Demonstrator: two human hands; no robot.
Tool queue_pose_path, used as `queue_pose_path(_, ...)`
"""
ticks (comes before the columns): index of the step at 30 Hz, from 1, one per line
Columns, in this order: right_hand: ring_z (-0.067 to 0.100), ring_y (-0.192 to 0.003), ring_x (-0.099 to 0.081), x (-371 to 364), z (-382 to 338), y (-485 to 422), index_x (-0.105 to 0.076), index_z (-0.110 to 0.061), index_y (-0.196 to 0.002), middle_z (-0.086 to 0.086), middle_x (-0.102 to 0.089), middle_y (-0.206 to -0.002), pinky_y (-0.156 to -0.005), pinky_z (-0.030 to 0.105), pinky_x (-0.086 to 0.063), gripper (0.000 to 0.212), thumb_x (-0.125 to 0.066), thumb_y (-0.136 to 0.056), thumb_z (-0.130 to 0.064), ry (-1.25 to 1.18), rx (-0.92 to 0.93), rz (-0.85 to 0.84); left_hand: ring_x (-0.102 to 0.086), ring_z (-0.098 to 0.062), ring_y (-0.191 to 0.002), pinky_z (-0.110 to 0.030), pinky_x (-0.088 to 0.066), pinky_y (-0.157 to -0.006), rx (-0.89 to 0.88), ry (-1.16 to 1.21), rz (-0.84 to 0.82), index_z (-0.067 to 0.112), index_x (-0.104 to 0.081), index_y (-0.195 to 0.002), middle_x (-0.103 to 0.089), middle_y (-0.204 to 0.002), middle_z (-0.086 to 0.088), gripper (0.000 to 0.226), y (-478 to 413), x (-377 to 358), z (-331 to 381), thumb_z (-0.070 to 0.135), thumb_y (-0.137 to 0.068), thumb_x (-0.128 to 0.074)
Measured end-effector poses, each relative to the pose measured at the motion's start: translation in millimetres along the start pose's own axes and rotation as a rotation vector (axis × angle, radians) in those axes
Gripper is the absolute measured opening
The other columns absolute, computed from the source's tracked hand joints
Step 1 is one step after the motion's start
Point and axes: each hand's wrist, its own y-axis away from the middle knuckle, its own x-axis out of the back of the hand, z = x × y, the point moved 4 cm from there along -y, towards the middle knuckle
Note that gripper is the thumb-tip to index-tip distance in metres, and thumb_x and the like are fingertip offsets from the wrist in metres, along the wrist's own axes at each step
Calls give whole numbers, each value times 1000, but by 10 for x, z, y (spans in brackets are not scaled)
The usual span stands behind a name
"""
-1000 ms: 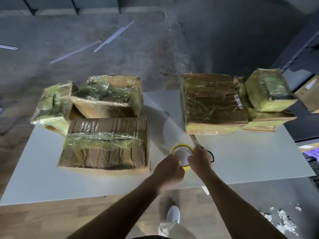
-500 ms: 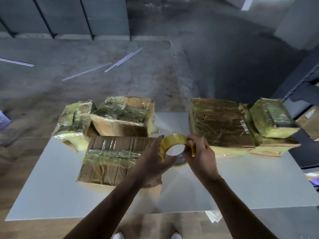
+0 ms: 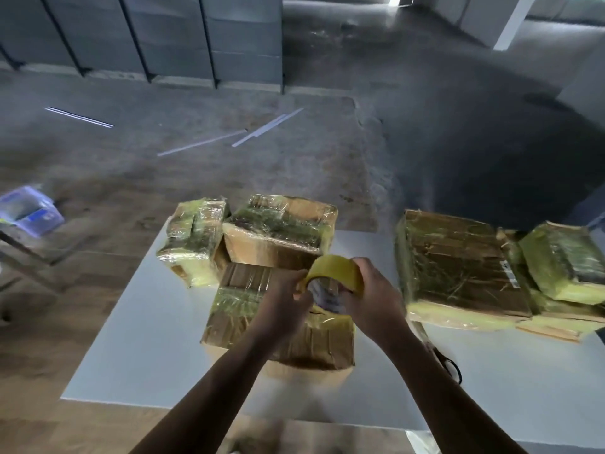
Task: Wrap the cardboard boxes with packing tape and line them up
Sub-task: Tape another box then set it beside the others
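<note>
While your R hand (image 3: pixel 373 299) curls round the tape roll (image 3: pixel 335 271), your L hand (image 3: pixel 284 299) pinches its rim, both over the box (image 3: pixel 235 309) nearest the table (image 3: pixel 137 339)'s front edge.

No text, brand or number is legible. A white label strip (image 3: pixel 511 276) sits on top of the large wrapped box (image 3: pixel 458 260) on the right, near its right edge: it carries dark print, too small and blurred to read. The clear plastic container (image 3: pixel 31 213) at far left has a blue patch on its lid, and its lettering cannot be made out.
</note>
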Motion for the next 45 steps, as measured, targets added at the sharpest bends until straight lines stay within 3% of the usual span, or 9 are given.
queue_pose_path(4, 13, -92, -54, -89, -167, -49, -51, -21, -122, -5, -58, -104, -75, 29, -43, 53, -72, -76, -33, -10, 127, -8, -58, 2, -63, -12, -44, -56, 87, 38, -10, 28, -68, -87, -66, -74, 10, 26, 5, 180, -71, 5, -90, -55)
queue_pose_path(7, 24, -93, -59, -152, -282, -44, -58, -12, -119, 7, -64, -106, -78, 40, -48, 56, -82, -70, -22, 142, 301, 7, -57, -18, -66, -37, -51, -64, 190, 147, 31, 14, -71, -100, -68, -78, -8, 20, -11, 308, -72, 8, -93, -53)
queue_pose_path(10, 29, -89, -61, -198, -364, -37, -61, -8, -114, 11, -64, -99, -75, 43, -47, 56, -86, -64, -17, 217, 394, 15, -65, -22, -77, -48, -55, -76, 230, 153, 51, 7, -70, -109, -69, -85, -4, 23, -23, 373, -65, 10, -94, -54)
queue_pose_path(18, 24, -86, -58, -185, -494, -28, -60, -10, -110, 9, -62, -96, -71, 33, -41, 60, -90, -58, -13, 116, 469, 42, -64, -13, -75, -24, -57, -65, 460, 321, 21, 4, -69, -107, -66, -79, -2, 23, -14, 436, -209, 10, -94, -51)
queue_pose_path(23, 25, -84, -59, -172, -479, -30, -61, -10, -109, 9, -62, -94, -69, 36, -43, 57, -90, -60, -15, 160, 452, 50, -64, -7, -68, -32, -60, -69, 275, 150, 95, 10, -69, -113, -69, -83, 5, 25, 26, 437, -94, 15, -90, -62)
queue_pose_path(26, 26, -84, -59, -168, -450, -21, -62, -10, -108, 9, -62, -94, -69, 41, -47, 56, -90, -60, -15, 191, 426, 57, -62, -3, -68, -15, -49, -57, 173, 64, 111, 11, -68, -115, -66, -82, 10, 27, 88, 388, -13, 17, -89, -64)
queue_pose_path(32, 30, -90, -60, -145, -347, 2, -64, -6, -110, 11, -63, -99, -74, 45, -48, 52, -87, -64, -12, 190, 342, 54, -60, -8, -95, -10, -46, -76, -1, -81, 141, 10, -62, -121, -64, -111, 0, 37, 174, 284, 96, 17, -86, -69)
queue_pose_path(37, 28, -85, -60, -116, -355, 34, -64, -8, -108, 11, -62, -94, -71, 45, -50, 55, -90, -60, -15, 218, 379, 59, -69, -14, -83, -32, -59, -76, 270, 283, 121, 7, -67, -113, -71, -97, -2, 27, 108, 302, -6, 5, -86, -65)
queue_pose_path(45, 28, -84, -60, -76, -360, 27, -66, -6, -108, 12, -62, -94, -70, 41, -49, 52, -89, -62, -11, 202, 379, 58, -69, -16, -83, -22, -57, -64, 344, 390, 65, 6, -69, -106, -71, -99, -8, 21, 83, 282, -50, 4, -85, -67)
